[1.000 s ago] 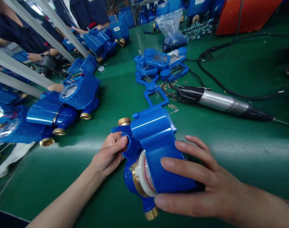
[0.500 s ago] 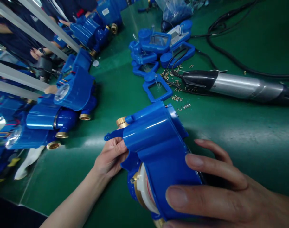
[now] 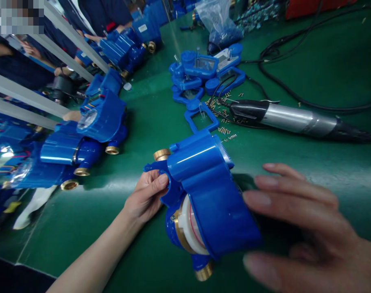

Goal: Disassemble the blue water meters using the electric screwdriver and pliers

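Meter lies tilted between the left hand and the right hand, over a green worktop. The left hand pinches a notched blue flap at the meter's side. The right hand is spread wide, blurred, beside the meter's blue housing; whether a fingertip touches it cannot be told. Between the hands, a white ring shows beneath the housing, with a threaded brass end below. Another brass end stands just beyond the left hand. Farther past both hands lie blue frames, scattered small screws and a plastic bag. Beyond the right hand lies a power screwdriver. More blue meters sit left of the left hand.
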Demonstrator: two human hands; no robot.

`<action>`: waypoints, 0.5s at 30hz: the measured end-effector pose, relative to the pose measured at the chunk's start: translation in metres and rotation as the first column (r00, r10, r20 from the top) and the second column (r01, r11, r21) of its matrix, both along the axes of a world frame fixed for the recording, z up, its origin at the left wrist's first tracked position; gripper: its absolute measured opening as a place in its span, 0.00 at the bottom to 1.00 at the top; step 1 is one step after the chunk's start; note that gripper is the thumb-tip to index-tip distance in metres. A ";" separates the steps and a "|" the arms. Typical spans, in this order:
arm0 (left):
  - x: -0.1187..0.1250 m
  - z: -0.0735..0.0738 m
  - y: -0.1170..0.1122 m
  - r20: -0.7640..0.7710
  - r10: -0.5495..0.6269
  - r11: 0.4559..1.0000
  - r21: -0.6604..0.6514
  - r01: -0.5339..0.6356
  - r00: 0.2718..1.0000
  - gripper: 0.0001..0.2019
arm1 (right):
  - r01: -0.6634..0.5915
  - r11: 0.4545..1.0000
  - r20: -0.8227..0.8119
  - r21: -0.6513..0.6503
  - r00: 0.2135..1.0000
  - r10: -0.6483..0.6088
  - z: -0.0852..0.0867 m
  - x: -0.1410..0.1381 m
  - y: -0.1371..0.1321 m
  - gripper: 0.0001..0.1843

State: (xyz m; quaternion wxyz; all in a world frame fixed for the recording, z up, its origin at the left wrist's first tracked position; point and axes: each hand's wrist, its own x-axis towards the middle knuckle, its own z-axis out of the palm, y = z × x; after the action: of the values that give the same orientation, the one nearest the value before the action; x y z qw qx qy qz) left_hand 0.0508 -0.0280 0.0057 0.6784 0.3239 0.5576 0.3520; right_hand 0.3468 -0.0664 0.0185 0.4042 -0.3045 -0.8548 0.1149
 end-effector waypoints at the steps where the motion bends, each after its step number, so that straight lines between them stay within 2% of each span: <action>1: 0.002 0.000 0.001 0.038 -0.004 0.999 0.034 0.003 0.999 0.20 | 0.091 0.995 0.000 0.043 0.996 -0.091 0.001 0.004 0.008 0.21; 3: 0.006 0.001 0.003 0.123 -0.024 0.996 0.087 0.014 0.992 0.20 | 0.302 0.946 0.060 0.120 0.949 -0.311 0.003 0.013 0.028 0.23; 5: 0.010 0.003 0.005 0.188 -0.050 0.994 0.105 0.031 0.981 0.19 | 0.455 0.874 0.242 0.172 0.840 -0.485 0.004 0.026 0.050 0.23; 7: 0.012 0.004 0.006 0.225 -0.068 0.991 0.127 0.040 0.972 0.17 | 0.527 0.829 0.464 0.186 0.697 -0.547 0.005 0.037 0.068 0.26; 9: 0.014 0.004 0.006 0.242 -0.073 0.987 0.154 0.036 0.967 0.17 | 0.548 0.812 0.597 0.199 0.589 -0.544 0.005 0.046 0.080 0.27; 12: 0.015 0.005 0.006 0.264 -0.077 0.983 0.183 0.029 0.961 0.19 | 0.551 0.812 0.641 0.195 0.555 -0.531 0.004 0.049 0.092 0.27; 15: 0.017 0.006 0.005 0.287 -0.083 0.979 0.203 0.024 0.954 0.19 | 0.607 0.795 0.621 0.015 0.617 -0.483 0.002 0.046 0.105 0.28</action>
State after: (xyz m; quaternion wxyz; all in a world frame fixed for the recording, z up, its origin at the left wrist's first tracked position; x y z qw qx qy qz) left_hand 0.0673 -0.0232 0.0114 0.7276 0.3488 0.4037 0.4312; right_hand 0.3931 0.0386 0.0206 0.0980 -0.6087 -0.7867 -0.0317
